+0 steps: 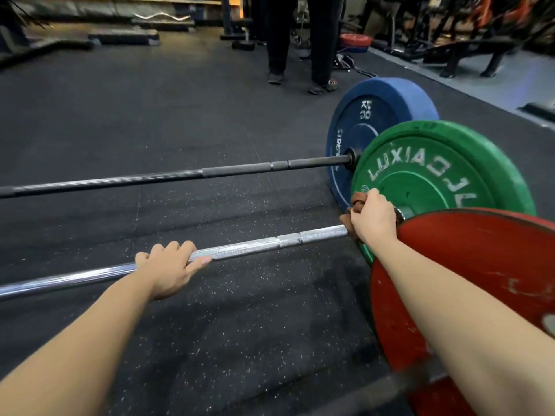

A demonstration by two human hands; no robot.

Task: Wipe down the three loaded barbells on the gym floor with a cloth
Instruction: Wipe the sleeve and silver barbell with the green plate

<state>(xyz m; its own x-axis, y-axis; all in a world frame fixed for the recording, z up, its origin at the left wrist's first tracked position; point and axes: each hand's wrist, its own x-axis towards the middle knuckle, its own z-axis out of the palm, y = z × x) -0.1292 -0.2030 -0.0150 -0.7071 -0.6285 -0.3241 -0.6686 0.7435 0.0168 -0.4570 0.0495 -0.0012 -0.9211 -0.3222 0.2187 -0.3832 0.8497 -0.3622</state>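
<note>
Three barbells lie side by side on the black rubber floor. The middle one has a silver bar (258, 244) and a green plate (438, 172). My left hand (168, 265) grips this silver bar near its middle. My right hand (372, 217) presses a brown cloth (356, 202) around the same bar right beside the green plate. Farther away runs a dark bar (180, 175) with a blue plate (369, 127). Nearest me a red plate (468, 289) stands at the right; its blurred bar (375, 391) crosses the bottom edge.
A person in dark trousers (300, 40) stands beyond the blue plate. Benches and racks (468, 34) line the right side. Stacked plates (356, 42) and a curl bar (162, 16) sit at the back. Open floor (150, 100) stretches to the left.
</note>
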